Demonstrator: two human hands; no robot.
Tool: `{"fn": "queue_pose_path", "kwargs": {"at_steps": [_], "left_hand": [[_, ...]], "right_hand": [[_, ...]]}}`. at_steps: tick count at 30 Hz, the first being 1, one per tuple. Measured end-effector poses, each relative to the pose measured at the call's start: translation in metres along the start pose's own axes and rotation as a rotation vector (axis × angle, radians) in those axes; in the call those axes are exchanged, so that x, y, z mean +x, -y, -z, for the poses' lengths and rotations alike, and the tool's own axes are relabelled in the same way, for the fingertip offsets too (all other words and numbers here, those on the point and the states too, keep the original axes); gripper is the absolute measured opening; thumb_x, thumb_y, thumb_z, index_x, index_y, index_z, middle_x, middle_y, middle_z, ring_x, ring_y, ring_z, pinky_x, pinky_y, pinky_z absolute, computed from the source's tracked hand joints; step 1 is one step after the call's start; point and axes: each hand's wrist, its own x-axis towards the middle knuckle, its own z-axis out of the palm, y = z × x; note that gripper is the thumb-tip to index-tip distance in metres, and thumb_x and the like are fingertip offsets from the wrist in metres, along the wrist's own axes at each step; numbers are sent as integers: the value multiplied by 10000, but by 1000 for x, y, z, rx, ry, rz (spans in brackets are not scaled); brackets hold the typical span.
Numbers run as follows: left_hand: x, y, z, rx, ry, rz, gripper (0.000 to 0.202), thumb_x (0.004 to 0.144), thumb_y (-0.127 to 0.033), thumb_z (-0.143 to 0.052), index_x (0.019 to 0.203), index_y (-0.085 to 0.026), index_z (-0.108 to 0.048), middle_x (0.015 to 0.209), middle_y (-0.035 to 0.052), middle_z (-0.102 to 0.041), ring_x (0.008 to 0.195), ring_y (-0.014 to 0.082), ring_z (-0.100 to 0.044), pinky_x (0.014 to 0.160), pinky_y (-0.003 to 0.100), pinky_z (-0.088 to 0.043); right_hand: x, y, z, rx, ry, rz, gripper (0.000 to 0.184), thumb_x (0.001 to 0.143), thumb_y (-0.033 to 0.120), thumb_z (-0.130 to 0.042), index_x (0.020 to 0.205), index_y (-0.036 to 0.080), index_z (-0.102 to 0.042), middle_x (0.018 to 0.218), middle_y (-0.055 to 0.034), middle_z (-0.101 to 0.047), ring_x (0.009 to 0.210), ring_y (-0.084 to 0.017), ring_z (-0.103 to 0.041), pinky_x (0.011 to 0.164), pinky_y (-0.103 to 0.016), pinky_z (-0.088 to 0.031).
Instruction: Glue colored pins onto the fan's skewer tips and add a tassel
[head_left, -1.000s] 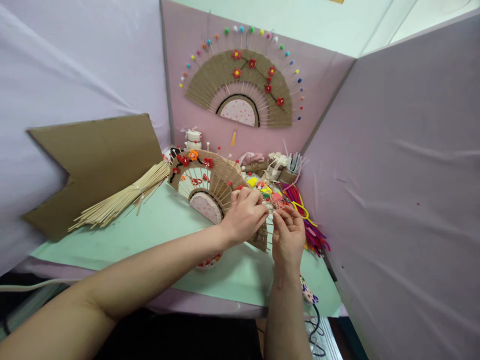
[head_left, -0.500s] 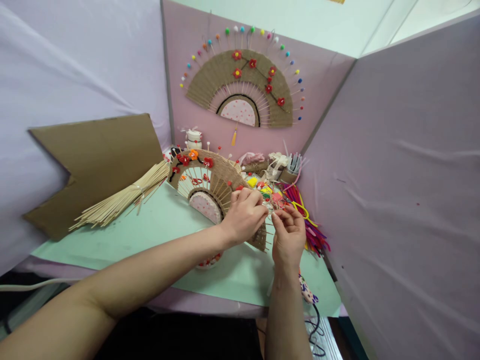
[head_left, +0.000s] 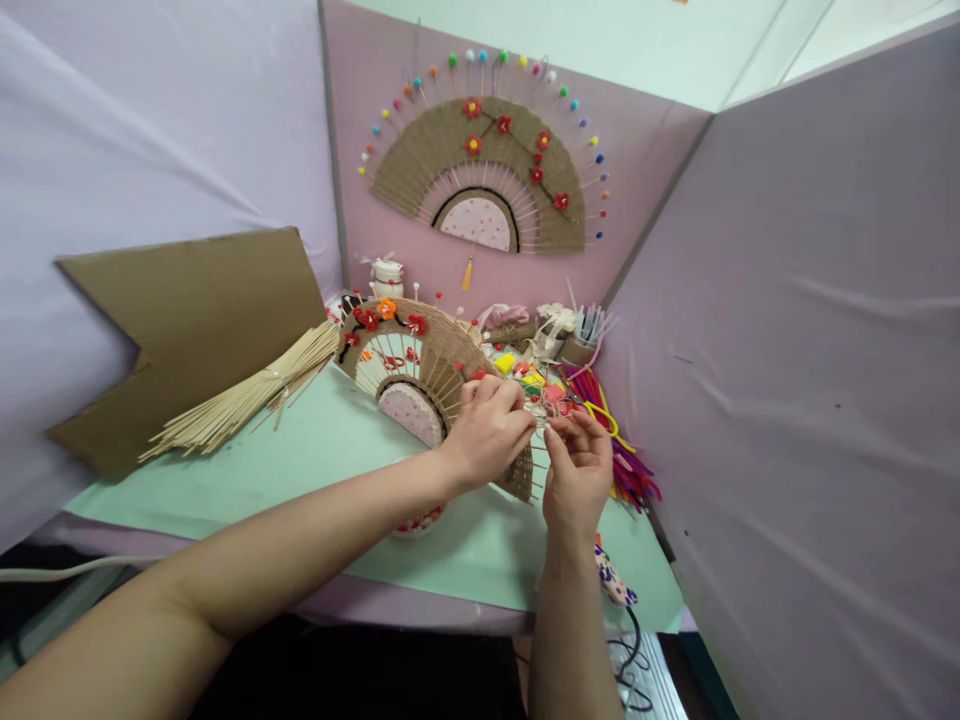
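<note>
A woven fan [head_left: 465, 345] with red and orange flowers and thin sticks stands tilted on the table. My left hand [head_left: 489, 430] reaches across its right part, fingers closed on the fan near the stick ends. Just right of it, my right hand [head_left: 577, 468] pinches at the tip of a stick; whatever sits between its fingertips is too small to make out. The two hands' fingertips almost meet. Red and white ball heads top several of the sticks. Below the left wrist, a tub of red and white beads [head_left: 420, 525] is partly covered by the forearm.
A finished-looking fan [head_left: 420, 160] hangs on the pink back panel. Cardboard [head_left: 195, 320] and a bundle of thin sticks [head_left: 247, 400] lie left. Yellow-handled scissors [head_left: 602, 418], coloured pipe cleaners [head_left: 634, 470] and a glue gun with a patterned cover [head_left: 615, 578] lie right.
Almost nothing differs. Both hands keep their place at the fan's right end, with only a very slight shift of the right fingers.
</note>
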Motion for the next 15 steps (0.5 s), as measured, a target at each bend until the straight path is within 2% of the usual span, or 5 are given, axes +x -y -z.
{"fn": "queue_pose_path", "kwargs": {"at_steps": [6,15], "left_hand": [[-1,0,0,-11,-13,-5,267,931,-326,-489,807,-198,-687,897,61,-572,955,221,-412,832,398,-271],[-1,-1,4,-18,15,7,275,936,-323,-477,822,-202,-696,902,66,-571,953,222,-414,835,397,-275]], "right_hand": [[0,1,-1,-39,10,39,397,724,223,-748,1068,210,-550,851,6,-654,800,-130,-627,790,-301,-495],[0,4,-1,-74,37,21,406,720,259,-758,1068,213,-555,858,2,-651,800,-137,-627,779,-304,-493]]}}
